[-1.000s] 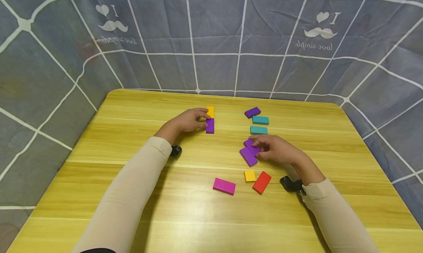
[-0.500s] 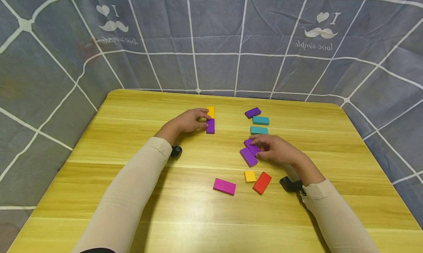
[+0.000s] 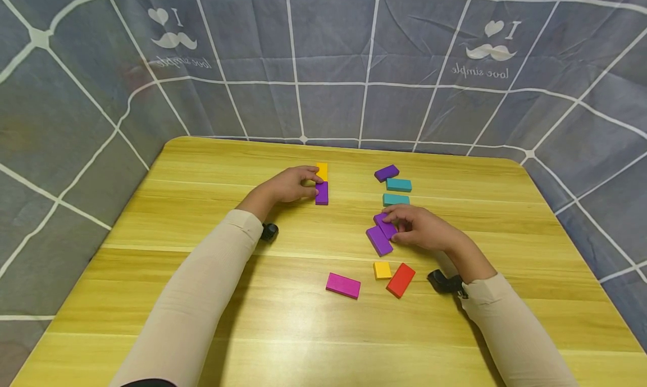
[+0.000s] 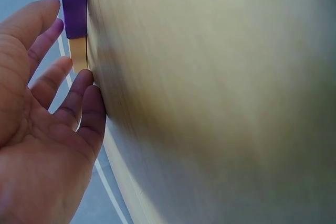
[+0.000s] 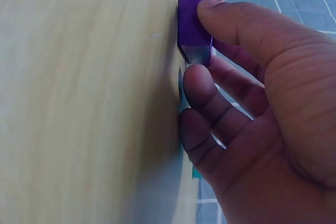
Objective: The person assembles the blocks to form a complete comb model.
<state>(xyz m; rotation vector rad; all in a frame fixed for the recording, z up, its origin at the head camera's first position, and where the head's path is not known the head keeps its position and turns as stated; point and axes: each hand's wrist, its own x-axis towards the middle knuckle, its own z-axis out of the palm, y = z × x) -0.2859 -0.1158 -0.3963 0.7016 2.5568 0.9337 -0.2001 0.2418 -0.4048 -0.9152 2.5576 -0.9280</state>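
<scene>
My left hand rests beside a yellow block and a purple block, which lie end to end at the back middle of the table. Its fingertips touch or nearly touch them, with the fingers loosely extended in the left wrist view. With thumb and fingers my right hand pinches a second purple block. That block lies slanted on the table, its long side against another purple block. In the right wrist view the thumb presses on the held block; the fingers partly hide its far side.
Behind the right hand lie two teal blocks and a dark purple block. Nearer the front are a small yellow block, a red block and a magenta block. A grey curtain hangs behind the wooden table.
The front slanted purple block has shifted very slightly left and turned a little against the pinched one. The left hand has stayed in place.
</scene>
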